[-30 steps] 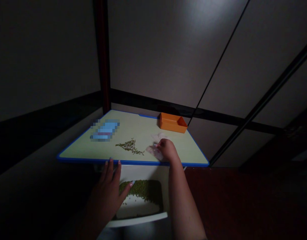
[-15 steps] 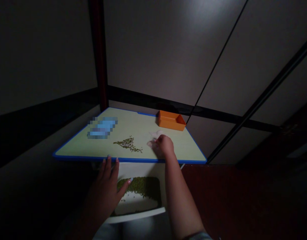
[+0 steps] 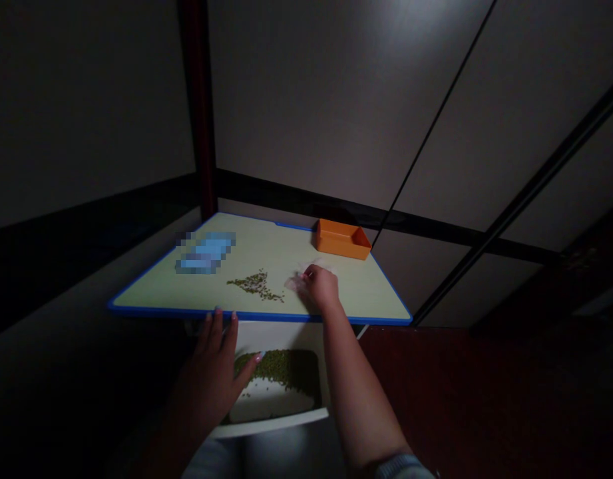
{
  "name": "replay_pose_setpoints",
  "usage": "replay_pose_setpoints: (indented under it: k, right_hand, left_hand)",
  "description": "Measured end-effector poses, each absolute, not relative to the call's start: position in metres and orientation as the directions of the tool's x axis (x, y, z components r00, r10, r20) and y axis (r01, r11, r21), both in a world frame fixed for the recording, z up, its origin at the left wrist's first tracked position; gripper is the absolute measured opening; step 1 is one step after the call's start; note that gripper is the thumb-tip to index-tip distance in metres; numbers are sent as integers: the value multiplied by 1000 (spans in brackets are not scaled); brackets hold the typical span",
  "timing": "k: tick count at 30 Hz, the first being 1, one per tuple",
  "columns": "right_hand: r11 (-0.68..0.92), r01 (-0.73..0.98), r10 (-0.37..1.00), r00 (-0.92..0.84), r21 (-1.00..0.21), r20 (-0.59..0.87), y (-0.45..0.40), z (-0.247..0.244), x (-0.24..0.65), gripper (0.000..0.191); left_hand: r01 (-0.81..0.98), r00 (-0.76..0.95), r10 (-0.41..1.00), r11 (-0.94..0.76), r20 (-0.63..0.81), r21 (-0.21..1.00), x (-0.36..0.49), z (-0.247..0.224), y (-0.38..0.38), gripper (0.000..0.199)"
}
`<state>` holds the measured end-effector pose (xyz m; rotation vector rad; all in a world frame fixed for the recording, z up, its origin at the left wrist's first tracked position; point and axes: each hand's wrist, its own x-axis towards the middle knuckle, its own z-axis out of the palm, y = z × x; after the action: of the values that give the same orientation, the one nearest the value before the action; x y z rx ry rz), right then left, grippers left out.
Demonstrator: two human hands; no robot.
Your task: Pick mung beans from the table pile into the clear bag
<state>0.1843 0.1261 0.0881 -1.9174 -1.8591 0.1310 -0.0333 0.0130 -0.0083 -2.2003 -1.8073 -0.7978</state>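
Observation:
My right hand (image 3: 322,287) is closed over the table, pinching a thin, whitish, crumpled sheet (image 3: 293,283); whether it is plastic film or tissue I cannot tell. Left of that hand, a loose patch of small green beans or seeds (image 3: 255,285) lies on the pale tabletop (image 3: 156,286) with its blue rim. My left hand (image 3: 211,372) has its fingers spread, the tips at the table's front edge and the thumb over the open white drawer (image 3: 266,428). More of the green beans (image 3: 281,368) fill the far part of the drawer.
An orange open box (image 3: 343,247) stands at the back right of the table. A blurred-out blue object (image 3: 206,253) lies at the back left. Behind the table rise wall panels (image 3: 306,113), and to the right is dark red floor (image 3: 410,379).
My right hand has moved a little to the left with the whitish sheet, towards the scattered beans. My left hand keeps its place at the table edge.

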Motion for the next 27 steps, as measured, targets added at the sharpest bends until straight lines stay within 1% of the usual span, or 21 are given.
replay_pose_setpoints:
  k: [7, 12, 18, 23, 27]
  right_hand:
    - [185, 869, 962, -64, -460, 267, 126, 85, 176, 12]
    - [248, 803, 959, -125, -541, 255, 124, 82, 182, 9]
    - [262, 779, 960, -147, -570, 240, 118, 86, 195, 8]
    - [220, 743, 970, -101, -632, 219, 119, 81, 205, 8]
    - [212, 712, 976, -114, -670, 187, 120, 78, 206, 9]
  left_hand:
    - [950, 102, 869, -229, 484, 212, -31, -4, 11, 82]
    - [951, 109, 872, -231, 477, 206, -31, -2, 11, 82]
    - [952, 99, 878, -220, 468, 212, -31, -2, 11, 82]
    - [954, 102, 863, -226, 495, 197, -31, -3, 11, 81]
    - [954, 108, 853, -233, 511, 189, -32, -4, 11, 81]
